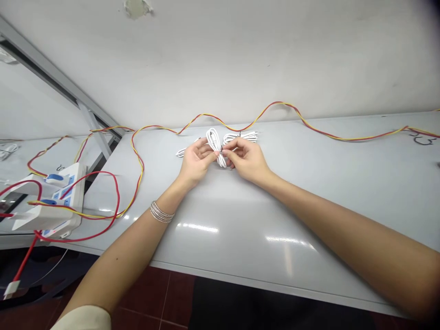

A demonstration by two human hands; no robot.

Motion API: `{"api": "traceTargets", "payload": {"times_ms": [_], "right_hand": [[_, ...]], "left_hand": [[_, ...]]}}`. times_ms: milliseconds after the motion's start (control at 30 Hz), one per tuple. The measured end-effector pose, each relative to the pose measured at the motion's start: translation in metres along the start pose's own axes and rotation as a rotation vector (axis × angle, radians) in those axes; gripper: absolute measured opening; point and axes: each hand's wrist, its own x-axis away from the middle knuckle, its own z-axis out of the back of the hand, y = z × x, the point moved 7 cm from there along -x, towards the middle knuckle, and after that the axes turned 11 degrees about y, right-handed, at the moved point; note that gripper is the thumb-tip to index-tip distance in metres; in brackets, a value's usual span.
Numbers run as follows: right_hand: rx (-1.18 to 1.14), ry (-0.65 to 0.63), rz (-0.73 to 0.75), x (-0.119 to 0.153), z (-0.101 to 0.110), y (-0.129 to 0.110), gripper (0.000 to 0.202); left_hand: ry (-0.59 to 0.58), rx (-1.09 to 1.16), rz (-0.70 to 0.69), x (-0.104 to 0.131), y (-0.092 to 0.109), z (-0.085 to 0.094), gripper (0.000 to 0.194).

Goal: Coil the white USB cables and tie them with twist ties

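Note:
Between my two hands is a white coiled cable [213,140], bundled into a narrow loop with a dark twist tie [221,150] round its middle. My left hand [196,160] is closed on the bundle, thumb and fingers pinching it from the left. The fingertips of my right hand [245,158] pinch at the dark tie from the right. Just behind my right hand lies a second white cable bundle [249,136] with its own dark tie. Part of another white cable [180,152] shows beside my left hand, mostly hidden by it.
A grey table [309,197] runs along a white wall. Twisted red and yellow wires [202,114] snake along its back. At the left, a white power strip [74,192] carries plugged-in adapters and red cords [117,192]. A metal frame post [94,126] stands behind it.

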Motion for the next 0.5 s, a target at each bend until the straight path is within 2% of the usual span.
{"api": "traceTargets", "payload": {"times_ms": [233,500], "right_hand": [[0.051,0.005,-0.001,-0.0014,0.0006,0.0021,0.018],[0.000,-0.007,-0.056,-0.0012,-0.0012,0.0038,0.019]], "left_hand": [[-0.035,-0.037,-0.035,0.0002,0.0011,-0.0025,0.051],[-0.023,-0.039,-0.039,-0.0002,0.0005,-0.0011,0.047]]}}
